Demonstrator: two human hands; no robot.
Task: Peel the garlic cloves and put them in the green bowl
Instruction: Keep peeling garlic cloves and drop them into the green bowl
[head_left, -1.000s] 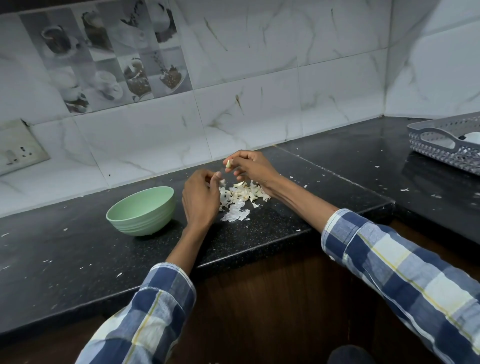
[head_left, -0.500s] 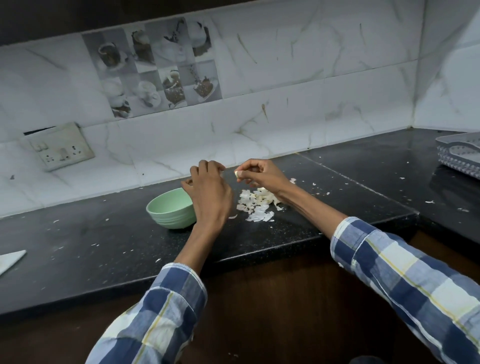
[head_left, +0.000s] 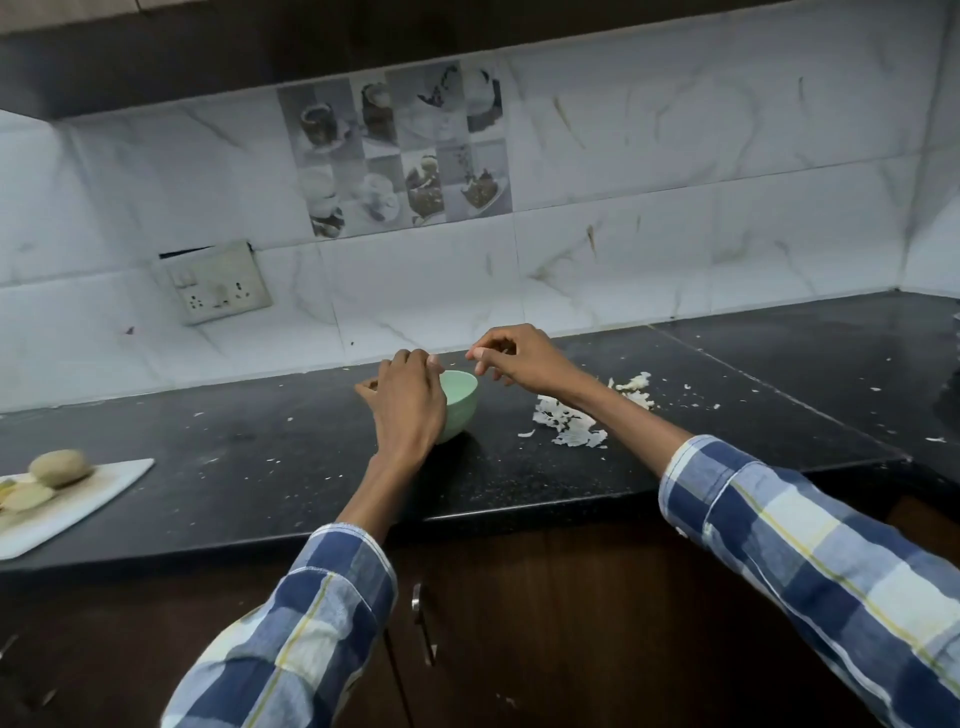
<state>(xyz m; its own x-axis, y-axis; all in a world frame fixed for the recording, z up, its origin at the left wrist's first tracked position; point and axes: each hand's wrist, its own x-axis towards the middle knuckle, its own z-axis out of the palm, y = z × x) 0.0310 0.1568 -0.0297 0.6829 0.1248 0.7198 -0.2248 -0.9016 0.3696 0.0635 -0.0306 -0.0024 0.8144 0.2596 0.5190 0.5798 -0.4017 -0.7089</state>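
- Left hand (head_left: 410, 400): fingers curled over the green bowl (head_left: 460, 402); contents hidden.
- Right hand (head_left: 519, 356): fingers pinched above the rim; clove unseen.
- Risk: nudged bowl slides on the worktop (head_left: 260, 467).

My left hand (head_left: 410, 400) sits in front of the green bowl (head_left: 460, 402) and blocks its near left side. My right hand (head_left: 519, 358) hangs over the far right rim, so the top of the bowl is partly covered. Right of the bowl lies a pile of garlic skins (head_left: 569, 423) under my right arm. On the dark counter (head_left: 260, 457), I see bare room between the bowl and the white cutting board (head_left: 78, 506) at the left edge.
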